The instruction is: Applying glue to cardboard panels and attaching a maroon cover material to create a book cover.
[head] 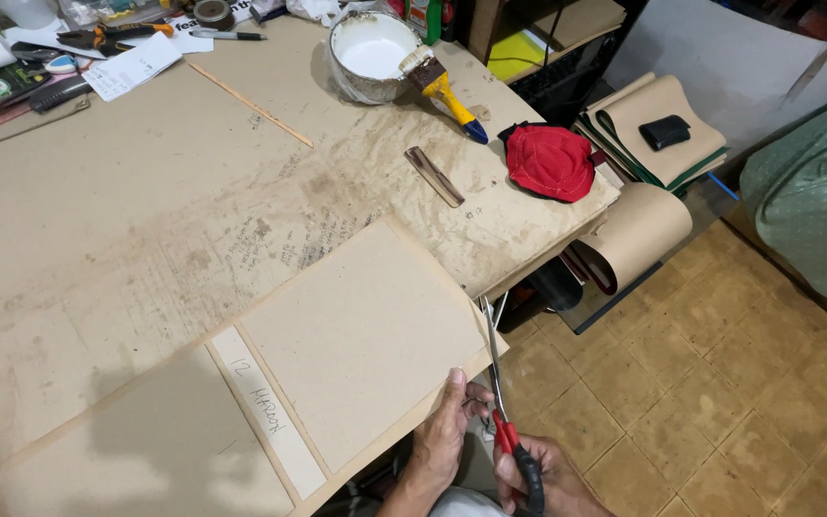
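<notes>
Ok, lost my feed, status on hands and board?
Left hand pinching the board's near edge. Right hand gripping the red-handled scissors, blades at the board's right corner. Nothing blocking the cut line.

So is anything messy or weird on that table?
Yes. The paintbrush lies tilted across the rim of the white paste pot, handle sticking out, and the table beside it is stained brown. A brown paper sheet droops off the table's edge.
</notes>
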